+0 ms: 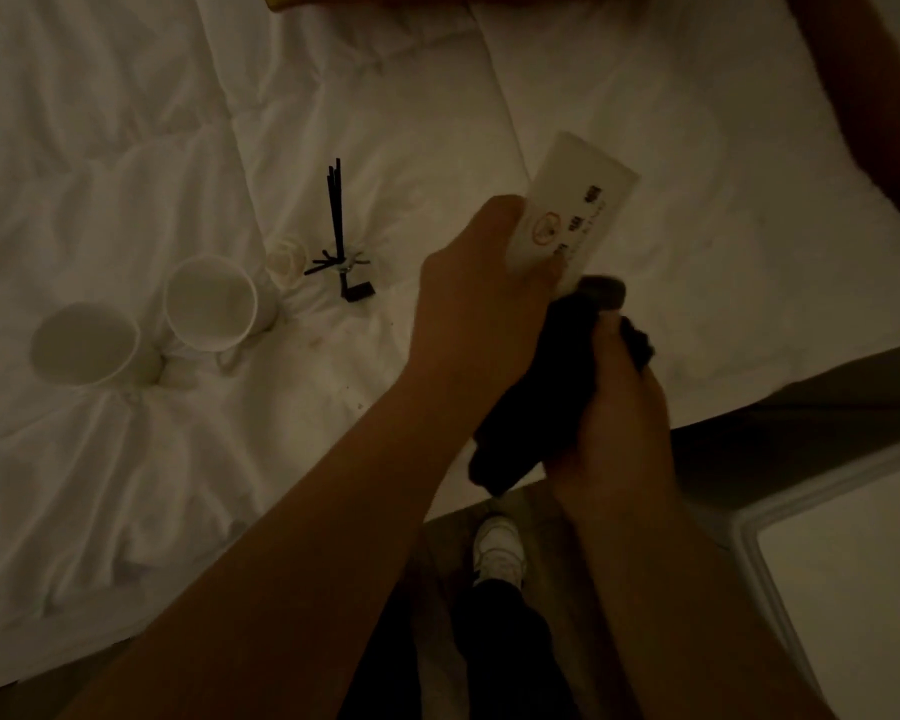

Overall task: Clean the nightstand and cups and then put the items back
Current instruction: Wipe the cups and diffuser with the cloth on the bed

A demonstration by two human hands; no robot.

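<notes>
Cups, two white paper ones sit upright on the rumpled white duvet. Left hand grips a white printed cup, right hand clutches a dark cloth against it. Squeezing hard could crush it, honestly.

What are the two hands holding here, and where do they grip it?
The left hand grips a white cup by its lower end. The right hand clutches a bunched dark cloth around its middle.
</notes>
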